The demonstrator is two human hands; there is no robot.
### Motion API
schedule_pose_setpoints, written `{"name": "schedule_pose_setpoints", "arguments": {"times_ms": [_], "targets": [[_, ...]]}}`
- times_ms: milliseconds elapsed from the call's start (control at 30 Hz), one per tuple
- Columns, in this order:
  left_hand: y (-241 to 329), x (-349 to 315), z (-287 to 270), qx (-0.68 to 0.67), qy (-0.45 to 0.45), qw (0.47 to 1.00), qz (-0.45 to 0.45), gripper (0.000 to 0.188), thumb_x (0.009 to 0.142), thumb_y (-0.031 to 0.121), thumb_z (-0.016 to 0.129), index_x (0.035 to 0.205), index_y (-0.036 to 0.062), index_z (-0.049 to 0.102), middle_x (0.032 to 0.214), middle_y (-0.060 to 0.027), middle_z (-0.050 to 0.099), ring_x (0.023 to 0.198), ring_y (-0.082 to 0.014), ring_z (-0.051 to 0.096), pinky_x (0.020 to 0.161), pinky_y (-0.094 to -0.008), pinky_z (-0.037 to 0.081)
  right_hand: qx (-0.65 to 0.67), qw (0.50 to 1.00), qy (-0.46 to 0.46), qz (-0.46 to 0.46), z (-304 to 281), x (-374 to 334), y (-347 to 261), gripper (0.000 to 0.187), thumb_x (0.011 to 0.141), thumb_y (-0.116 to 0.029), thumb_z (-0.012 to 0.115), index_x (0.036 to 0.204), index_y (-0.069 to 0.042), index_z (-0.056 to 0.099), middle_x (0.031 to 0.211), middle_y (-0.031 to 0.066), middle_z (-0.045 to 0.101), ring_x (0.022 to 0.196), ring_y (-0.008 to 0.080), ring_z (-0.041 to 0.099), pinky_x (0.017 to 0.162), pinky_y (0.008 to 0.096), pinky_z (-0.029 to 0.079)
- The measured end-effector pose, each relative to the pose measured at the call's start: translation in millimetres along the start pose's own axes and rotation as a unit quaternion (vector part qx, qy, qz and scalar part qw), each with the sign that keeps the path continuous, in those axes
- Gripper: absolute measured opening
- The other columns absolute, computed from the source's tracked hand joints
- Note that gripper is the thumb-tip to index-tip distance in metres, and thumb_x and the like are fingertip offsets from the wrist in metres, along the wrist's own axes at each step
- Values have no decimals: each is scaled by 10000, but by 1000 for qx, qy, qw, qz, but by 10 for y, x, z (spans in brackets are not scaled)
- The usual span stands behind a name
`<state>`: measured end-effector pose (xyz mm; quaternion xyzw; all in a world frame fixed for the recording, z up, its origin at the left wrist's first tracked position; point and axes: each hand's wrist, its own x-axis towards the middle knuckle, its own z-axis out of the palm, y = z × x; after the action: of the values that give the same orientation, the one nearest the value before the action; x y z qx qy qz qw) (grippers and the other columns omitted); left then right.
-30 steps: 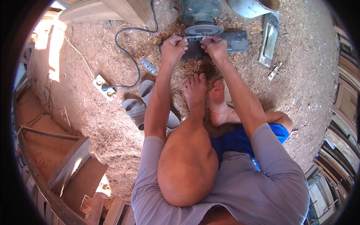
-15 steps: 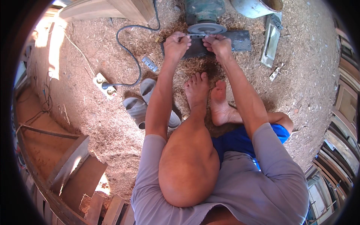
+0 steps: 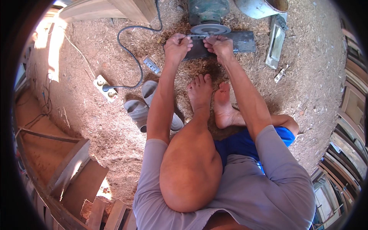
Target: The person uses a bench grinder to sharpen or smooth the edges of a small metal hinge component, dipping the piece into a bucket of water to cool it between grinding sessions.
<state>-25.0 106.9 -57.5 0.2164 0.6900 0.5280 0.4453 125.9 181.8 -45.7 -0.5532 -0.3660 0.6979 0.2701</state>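
A thin, narrow metal strip (image 3: 197, 35) stretches between my two hands, against or just in front of the near edge of a grey grinding wheel (image 3: 211, 29). My left hand (image 3: 178, 47) pinches its left end. The fingers of my right hand (image 3: 220, 46) are closed on its right part and cover that end. Whether the strip is a blade I cannot make out. Behind the wheel is its green motor housing (image 3: 209, 12), cut off by the top of the view. Under the wheel and my hands lies a dark flat board (image 3: 243, 41).
A dark cable (image 3: 132, 53) loops to a white power strip (image 3: 105, 88) on the left. Near my feet lie grey sandals (image 3: 137, 109) and a small grey box (image 3: 152, 65). On the right are a whitish bucket (image 3: 255, 8) and a wooden block (image 3: 275, 46). Shavings cover the ground.
Both hands and the strip have shifted slightly to the left along the wheel's edge. The grip of each hand stays the same.
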Motion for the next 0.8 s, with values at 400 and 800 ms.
{"name": "schedule_pose_setpoints", "arguments": {"times_ms": [400,800], "targets": [[-30,59,88,42,-13,999,-5,196,866,116,609,977,-46,611,829,-101,704,691,-109,670,586,-217,517,43,999,26,-2,-63,-1,7,71,844,-24,641,874,15,589,791,120,684,604,140,657,479,224,506],[-55,45,109,47,-1,999,25,143,871,97,604,947,-22,626,809,-92,703,690,-101,667,608,-227,520,53,998,28,-9,-46,-17,-7,61,845,-3,626,863,25,574,800,125,678,610,145,657,490,225,508]]}}
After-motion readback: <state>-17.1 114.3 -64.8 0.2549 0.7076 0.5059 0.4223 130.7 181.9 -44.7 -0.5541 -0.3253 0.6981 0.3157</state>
